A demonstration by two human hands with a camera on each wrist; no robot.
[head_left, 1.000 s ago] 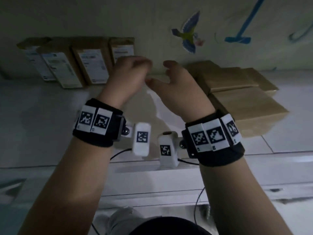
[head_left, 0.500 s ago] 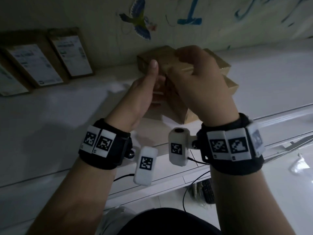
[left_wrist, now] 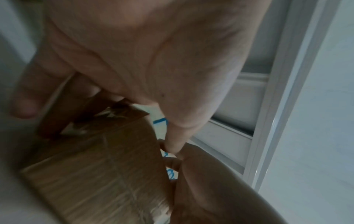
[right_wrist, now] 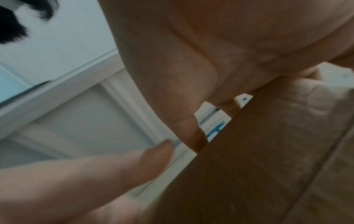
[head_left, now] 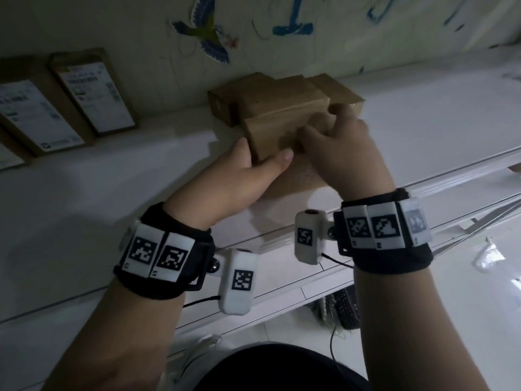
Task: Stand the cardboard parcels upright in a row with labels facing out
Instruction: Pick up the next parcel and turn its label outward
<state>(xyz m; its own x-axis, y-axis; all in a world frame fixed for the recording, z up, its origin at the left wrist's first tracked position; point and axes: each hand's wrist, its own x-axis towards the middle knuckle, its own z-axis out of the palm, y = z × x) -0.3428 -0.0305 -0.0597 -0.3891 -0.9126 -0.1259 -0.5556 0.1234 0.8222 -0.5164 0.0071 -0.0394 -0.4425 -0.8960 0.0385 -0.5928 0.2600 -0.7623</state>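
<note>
On the white floor (head_left: 112,198), the parcel (head_left: 270,136) (plain brown) sits gripped between both hands.

Plain brown cardboard parcel (head_left: 270,134), gripped by left hand (head_left: 239,179) on its left side and right hand (head_left: 346,153) on its right. Behind: stack of brown parcels (head_left: 284,94). Far left: upright labelled parcels (head_left: 93,91) leaning against wall (head_left: 112,24).

The white tabletop (head_left: 127,193) runs along a wall. At its far left, labelled cardboard parcels (head_left: 93,91) stand leaning against that wall, labels facing out. Further right lies a cluster of plain brown parcels (head_left: 282,94) (their labels unseen), stacked partly on one another, touching.
</note>
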